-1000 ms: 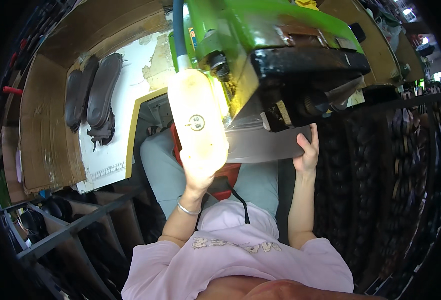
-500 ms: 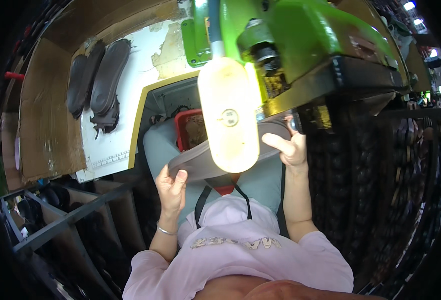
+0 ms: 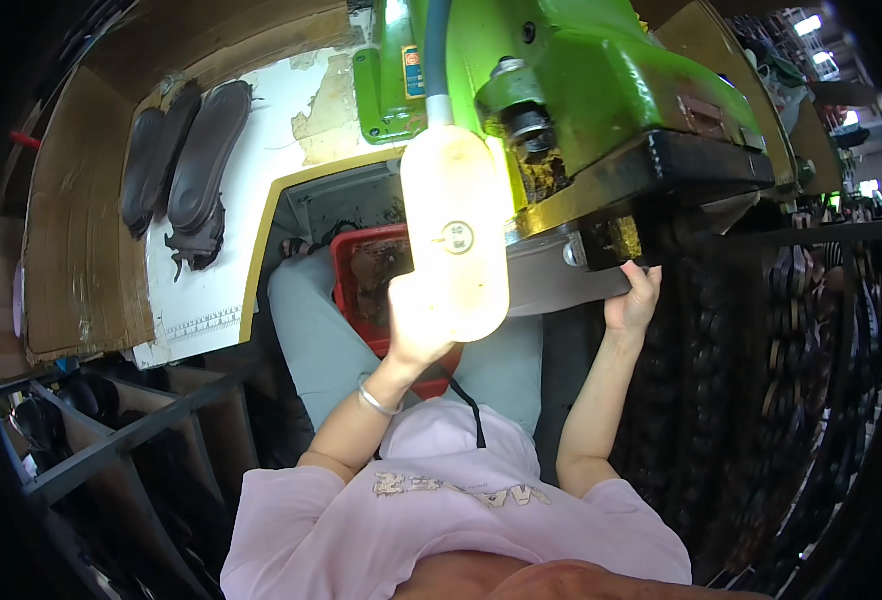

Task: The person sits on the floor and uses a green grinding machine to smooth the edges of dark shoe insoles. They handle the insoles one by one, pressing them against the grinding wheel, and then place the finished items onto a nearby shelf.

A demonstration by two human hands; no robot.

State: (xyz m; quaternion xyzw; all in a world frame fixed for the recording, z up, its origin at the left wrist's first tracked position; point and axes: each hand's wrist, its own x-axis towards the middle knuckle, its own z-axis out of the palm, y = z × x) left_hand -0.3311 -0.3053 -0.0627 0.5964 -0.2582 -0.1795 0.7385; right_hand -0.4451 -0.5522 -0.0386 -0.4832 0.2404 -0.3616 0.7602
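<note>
A flat grey shoe sole [image 3: 551, 285] is held under the head of a green machine [image 3: 601, 90]. My right hand [image 3: 633, 298] grips the sole's right end, just below the machine's black foot. My left hand [image 3: 416, 335] is raised at the sole's left end, and its fingers are partly washed out by the glare of a bright lamp [image 3: 456, 230] that hangs in front of it. That lamp also covers the sole's left end. A red basket [image 3: 356, 275] rests on my lap under the left hand.
Several dark soles [image 3: 196, 170] lie on a white tabletop [image 3: 211, 300] at the left, beside a cardboard sheet [image 3: 71, 230]. Racks packed with dark soles [image 3: 791, 330] fill the right side. A metal frame shelf [image 3: 111, 440] stands at the lower left.
My left hand has risen from the sole's lower left end up beside the lamp. The sole now sits flatter under the machine. The right hand keeps its hold.
</note>
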